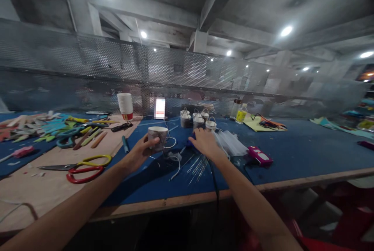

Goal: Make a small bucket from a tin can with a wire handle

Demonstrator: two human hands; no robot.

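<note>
Gripping one grey cup (161, 136): left hand (142, 148). Right hand (206, 142): over blue tool (191, 140), closure unclear. Apparently done: handled cups (198, 121), toward bench (292, 153) back edge. Remaining: held cup, no upright handle visible.

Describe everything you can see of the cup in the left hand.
The cup is small, perhaps paper, with a mottled grey-brown outside and pale rim. It looks roughly upright, mouth up. The left hand grips its left side, thumb across the front. A white cord loops at its right; whether they join, or the base touches the table, is unclear.
</note>
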